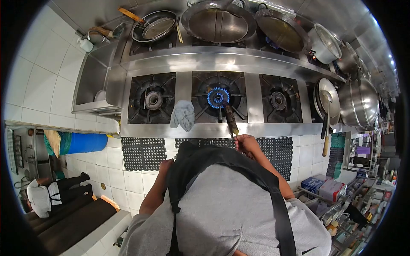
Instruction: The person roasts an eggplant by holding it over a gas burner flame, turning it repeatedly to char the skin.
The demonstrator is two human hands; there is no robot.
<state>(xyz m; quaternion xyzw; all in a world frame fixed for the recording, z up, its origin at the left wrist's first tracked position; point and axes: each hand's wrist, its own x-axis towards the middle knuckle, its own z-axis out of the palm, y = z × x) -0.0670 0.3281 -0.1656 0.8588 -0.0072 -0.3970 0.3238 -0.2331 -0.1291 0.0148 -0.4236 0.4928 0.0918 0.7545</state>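
Note:
My right hand (245,144) is closed on the near end of a long charred item (231,121), dark over most of its length and greenish near my fingers. Its far end lies at the edge of the lit blue burner (218,97). My left hand (167,163) hangs low beside the dark apron, left of my body; its fingers are mostly hidden. A crumpled grey cloth (183,115) lies on the steel strip between the left and middle burners, partly over the left burner's edge.
Unlit burners (153,100) flank the flame. Large pans (218,23) stand on the back shelf, where another flame shows. Stacked pans (328,100) and a big steel pot (358,102) are at the right. A sink (96,72) is left. Another person (42,196) stands far left.

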